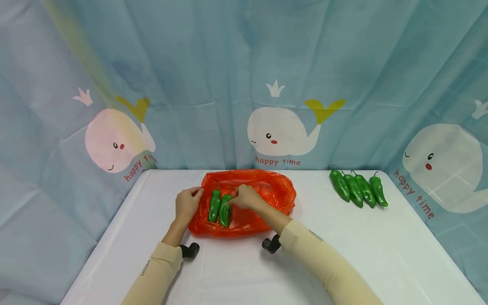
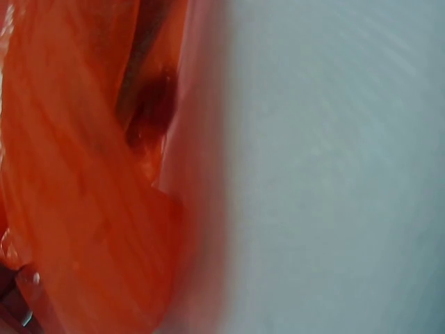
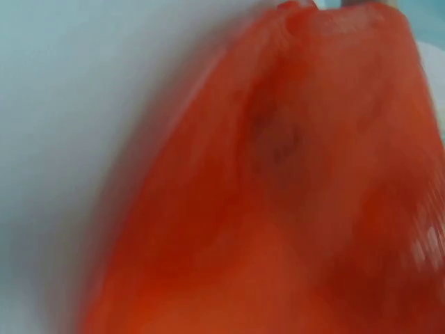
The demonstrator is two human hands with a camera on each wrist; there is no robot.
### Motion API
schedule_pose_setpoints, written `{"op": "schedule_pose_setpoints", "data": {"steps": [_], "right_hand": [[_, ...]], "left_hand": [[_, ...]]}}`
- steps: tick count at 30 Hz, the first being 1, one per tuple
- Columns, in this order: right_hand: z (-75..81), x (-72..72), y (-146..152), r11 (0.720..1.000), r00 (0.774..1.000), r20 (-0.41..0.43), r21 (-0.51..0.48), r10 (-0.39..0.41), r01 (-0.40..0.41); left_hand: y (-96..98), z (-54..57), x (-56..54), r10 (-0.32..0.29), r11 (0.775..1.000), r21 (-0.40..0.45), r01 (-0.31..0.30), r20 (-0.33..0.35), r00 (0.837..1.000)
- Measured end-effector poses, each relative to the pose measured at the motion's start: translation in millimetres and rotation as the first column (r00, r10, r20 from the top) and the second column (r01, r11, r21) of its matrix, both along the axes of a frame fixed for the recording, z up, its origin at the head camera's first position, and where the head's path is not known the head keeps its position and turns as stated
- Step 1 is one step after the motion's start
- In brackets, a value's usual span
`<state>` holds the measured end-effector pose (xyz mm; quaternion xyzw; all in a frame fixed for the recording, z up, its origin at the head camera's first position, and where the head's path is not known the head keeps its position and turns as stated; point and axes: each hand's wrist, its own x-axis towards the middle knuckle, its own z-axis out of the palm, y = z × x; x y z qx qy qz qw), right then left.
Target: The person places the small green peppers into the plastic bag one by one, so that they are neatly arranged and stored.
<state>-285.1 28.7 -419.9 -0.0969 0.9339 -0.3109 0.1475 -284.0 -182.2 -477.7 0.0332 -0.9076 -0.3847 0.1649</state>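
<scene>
A red plastic bag lies spread open on the white table. Inside its left part two green peppers lie side by side, stems toward the back. My left hand pinches the bag's left edge between thumb and fingers. The right hand reaches over the bag and holds the right one of the two, a green pepper, near its upper end. Both wrist views are mostly filled with the blurred bag, and the peppers cannot be made out clearly there.
Several more green peppers lie in a row at the back right of the white table. A blue curtain with whale prints hangs behind the table and along both sides. Black wrist-worn pieces stick out near the bag's front.
</scene>
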Motion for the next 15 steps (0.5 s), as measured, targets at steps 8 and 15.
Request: {"op": "schedule_pose_setpoints", "data": {"steps": [8, 15], "right_hand": [[18.8, -6.2, 34.6, 1.0, 0.999, -0.028, 0.015, -0.018, 0.018], [29.9, -12.3, 66.5, 0.999, 0.997, -0.073, -0.031, -0.031, 0.028]], "left_hand": [[-0.4, -1.5, -0.9, 0.013, 1.0, -0.002, -0.013, -0.007, 1.0], [2.2, 0.2, -1.1, 0.002, 1.0, 0.002, -0.002, -0.007, 1.0]]}}
